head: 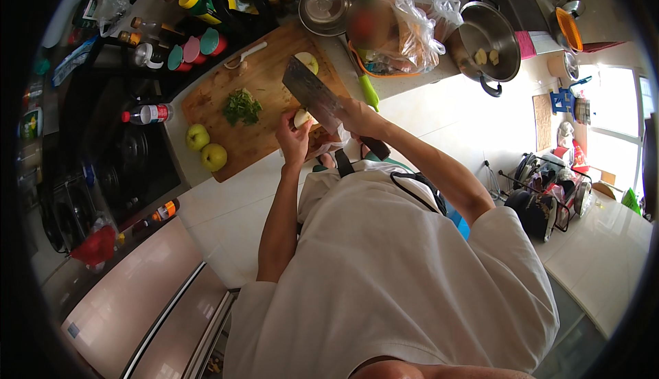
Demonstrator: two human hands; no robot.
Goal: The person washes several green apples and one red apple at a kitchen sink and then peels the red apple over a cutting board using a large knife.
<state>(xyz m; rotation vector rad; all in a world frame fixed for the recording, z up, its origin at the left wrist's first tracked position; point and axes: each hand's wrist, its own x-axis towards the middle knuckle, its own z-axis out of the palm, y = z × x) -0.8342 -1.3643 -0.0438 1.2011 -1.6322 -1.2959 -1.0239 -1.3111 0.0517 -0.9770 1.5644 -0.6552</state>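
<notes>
My right hand (359, 116) is closed round a cleaver (314, 90), its broad blade tilted above the wooden cutting board (273, 144). Between the fingers of my left hand (293, 142) is a piece of cut apple (302, 118), close to the blade's lower edge. Another cut apple part (307, 62) lies on the board behind the blade. Chopped green herbs (242, 107) form a small pile on the board, with a white-handled peeler (249, 53) beyond them. Two whole green apples (197, 137) (214, 157) sit at the board's left edge. A steel pot (484, 41) at the right holds pale apple pieces (486, 57).
A green-handled knife (368, 90) lies right of the board, beside a basket with plastic bags (412, 29). A lidded steel pan (328, 8) stands behind. To the left are a plastic bottle (149, 114), seasoning jars (193, 52) and a black stove (128, 157).
</notes>
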